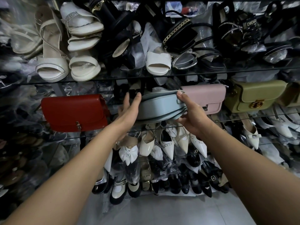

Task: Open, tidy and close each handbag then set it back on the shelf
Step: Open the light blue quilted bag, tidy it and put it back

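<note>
Up at the middle glass shelf (235, 120), the light blue handbag (159, 106) lay flat between both hands, in the gap between the red handbag (73, 112) and the pink handbag (206, 96). The left hand (128, 109) pressed straight fingers against its left end. The right hand (190, 114) gripped its right end, thumb on top and fingers curled underneath.
</note>
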